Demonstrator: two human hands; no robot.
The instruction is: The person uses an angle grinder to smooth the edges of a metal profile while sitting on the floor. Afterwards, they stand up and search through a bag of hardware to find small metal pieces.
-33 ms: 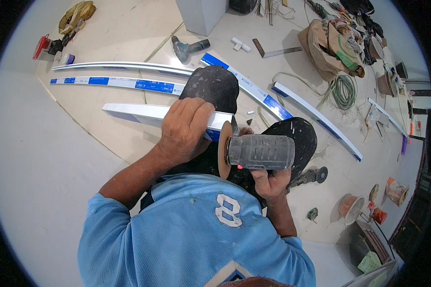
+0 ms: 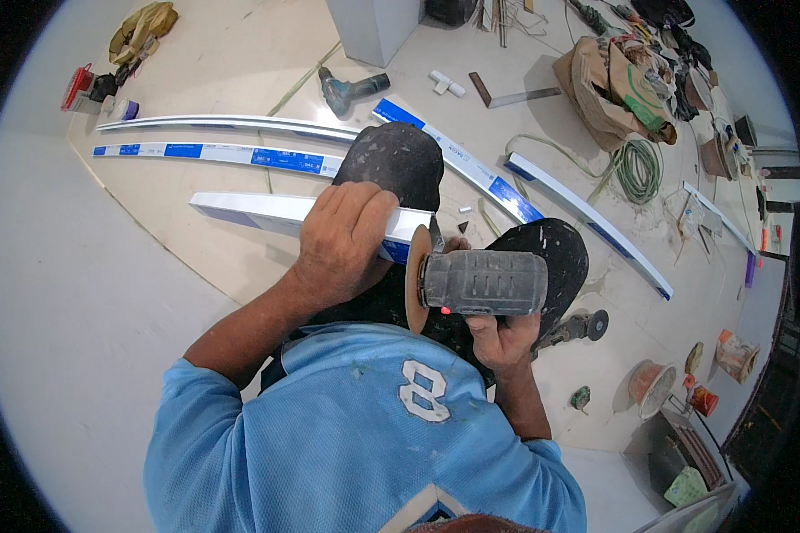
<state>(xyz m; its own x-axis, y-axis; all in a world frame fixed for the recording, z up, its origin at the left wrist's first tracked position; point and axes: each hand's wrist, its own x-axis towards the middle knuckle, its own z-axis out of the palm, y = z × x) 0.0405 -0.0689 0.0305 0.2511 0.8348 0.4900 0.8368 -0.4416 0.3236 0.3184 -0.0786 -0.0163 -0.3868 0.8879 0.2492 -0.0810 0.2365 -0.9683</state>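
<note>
My left hand [image 2: 345, 238] is wrapped over a white profile strip [image 2: 251, 211] with blue film on its side, lying across my left knee. My right hand [image 2: 505, 339] grips a grey, dusty angle grinder [image 2: 484, 282] from below; its underside and most of those fingers are hidden. The brown grinding disc [image 2: 417, 282] stands upright at the strip's right end. It appears to meet that end, but I cannot tell whether it is spinning. No sparks show.
More blue-filmed white strips lie ahead [image 2: 200, 153] and to the right [image 2: 596, 226]. A drill [image 2: 351, 91], a try square [image 2: 511, 96], a coiled hose [image 2: 638, 171] and a paper sack [image 2: 609, 93] are on the floor. Another grinder [image 2: 578, 327] lies beside my right knee; buckets [image 2: 652, 388] stand farther right.
</note>
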